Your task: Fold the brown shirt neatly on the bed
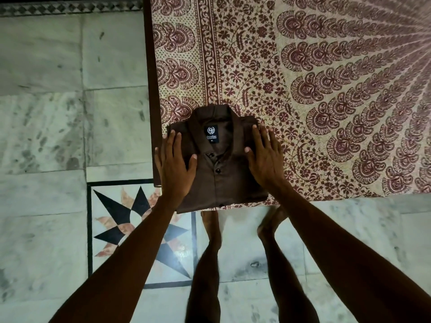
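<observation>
The floor (46, 113) of pale marble slabs, streaked and smudged with grey, fills the left and the bottom of the view; the bed (349, 54) takes the upper right, spread with a cream sheet (233, 54) printed in maroon — paisley fans towards the right, a flowered field and a border band towards the left; its dark frame (149, 66) runs down the left edge; set in the floor just beside the bed's near corner is a star (140, 234) of black and reddish stone inside a black square line; the shirt (224, 183) lies on the bed at that near left corner, folded to a neat rectangle, front up, collar away from the person, its near edge at the edge of the sheet; the person's bare feet (211, 227) stand on the marble just below it; the left hand (173, 164) lies flat on the shirt's left part, fingers straight and slightly spread, fingertips near the shoulder fold; the right hand (264, 157) lies flat on the right part in the same way, its outer fingers reaching past the shirt's right edge over the sheet; the hands are apart, the placket bare between them, and neither grips anything; inside the collar shows a small black label (211, 134) with white lettering — DuxBac and XL; below it, down the placket, sit dark buttons (218, 170)
</observation>
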